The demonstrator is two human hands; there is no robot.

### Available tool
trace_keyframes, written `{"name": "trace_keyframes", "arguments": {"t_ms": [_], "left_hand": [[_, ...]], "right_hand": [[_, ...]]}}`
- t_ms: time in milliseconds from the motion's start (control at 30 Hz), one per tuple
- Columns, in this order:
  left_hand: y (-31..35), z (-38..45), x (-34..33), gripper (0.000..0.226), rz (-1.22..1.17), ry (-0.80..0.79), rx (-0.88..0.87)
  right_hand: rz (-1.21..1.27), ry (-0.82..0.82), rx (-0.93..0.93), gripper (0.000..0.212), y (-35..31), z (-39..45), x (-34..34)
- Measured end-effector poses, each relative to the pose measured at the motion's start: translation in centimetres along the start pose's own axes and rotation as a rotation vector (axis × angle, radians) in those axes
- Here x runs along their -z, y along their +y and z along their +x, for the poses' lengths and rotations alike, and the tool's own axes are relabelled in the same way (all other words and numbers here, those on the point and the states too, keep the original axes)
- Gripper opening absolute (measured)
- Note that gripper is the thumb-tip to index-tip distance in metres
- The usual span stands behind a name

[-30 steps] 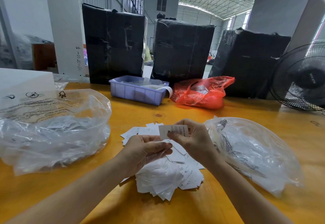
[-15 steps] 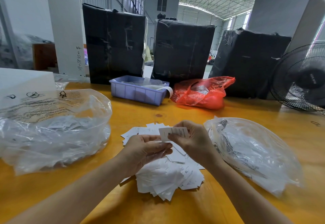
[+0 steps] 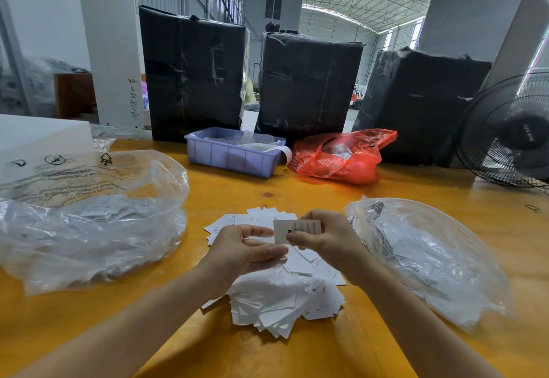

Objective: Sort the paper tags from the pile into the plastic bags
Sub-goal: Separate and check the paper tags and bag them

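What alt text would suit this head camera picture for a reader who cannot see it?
A person's right hand pinches one white paper tag above a pile of tags on a yellow table, the left hand beside it with fingers curled. Clear plastic bags lie to the left and right.

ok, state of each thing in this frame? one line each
right hand: pinching one tag, lifted above the pile
left hand: fingers loosely curled, no clear grip
tag pile: loose heap on the table
left clear bag: open, tags inside
right clear bag: lying on its side, white contents
blue bin: upright, uncovered
red bag: slumped, something inside
fan: upright; running or not, cannot tell
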State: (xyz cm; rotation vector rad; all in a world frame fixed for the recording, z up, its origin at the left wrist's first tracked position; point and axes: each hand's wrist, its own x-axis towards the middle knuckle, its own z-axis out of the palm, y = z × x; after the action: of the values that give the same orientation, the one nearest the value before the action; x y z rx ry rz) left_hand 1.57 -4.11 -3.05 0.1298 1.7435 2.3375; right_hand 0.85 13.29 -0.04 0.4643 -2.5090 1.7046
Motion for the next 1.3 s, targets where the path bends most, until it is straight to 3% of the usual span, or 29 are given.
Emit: {"name": "trace_keyframes", "arguments": {"t_ms": [133,300,400,467,533,600,667,733,833,1067,1167,1300], "left_hand": [[0.1,-0.1,-0.1,0.072,-0.007,-0.007,0.002],[0.1,-0.1,-0.1,0.058,0.018,0.025,-0.013],[0.0,0.1,0.0,0.022,0.058,0.093,-0.043],[0.3,0.2,0.1,0.005,0.057,0.136,-0.063],[0.7,0.2,0.0,0.006,0.044,0.149,-0.077],[1.3,0.0,-0.3,0.005,0.092,0.144,-0.103],[1.9,-0.3,-0.5,0.015,0.178,0.122,-0.161],[2.5,-0.5,-0.7,0.014,0.213,0.102,-0.197],[2.8,-0.3,-0.5,0.039,0.177,0.131,-0.169],[3.4,-0.6,0.1,0.030,-0.096,0.017,0.167],[3.3,-0.5,0.1,0.030,0.003,0.085,0.077],[3.4,-0.5,0.0,0.028,-0.110,0.132,-0.019]], "right_hand": [[-0.009,-0.020,-0.029,0.012,0.1,0.0,0.0],[-0.015,-0.040,-0.067,0.011,0.3,0.0,0.1],[0.217,0.054,-0.146,0.011,0.2,0.3,0.4],[0.430,0.023,-0.196,0.019,0.0,0.3,1.2],[0.421,-0.119,-0.200,0.014,-0.4,0.1,1.8],[0.280,-0.303,-0.191,0.020,-0.6,-0.3,1.6],[0.176,-0.383,-0.158,0.024,-0.7,-0.4,0.8],[0.121,-0.345,-0.093,0.021,-0.8,-0.4,0.1],[0.115,-0.240,-0.003,0.009,-0.8,-0.3,-0.4],[0.162,-0.113,0.136,0.011,-0.8,-0.6,-0.7],[0.056,-0.200,0.098,0.008,-0.7,-0.6,-0.7],[0.082,-0.227,0.039,0.006,-1.2,-0.4,0.3]]}}
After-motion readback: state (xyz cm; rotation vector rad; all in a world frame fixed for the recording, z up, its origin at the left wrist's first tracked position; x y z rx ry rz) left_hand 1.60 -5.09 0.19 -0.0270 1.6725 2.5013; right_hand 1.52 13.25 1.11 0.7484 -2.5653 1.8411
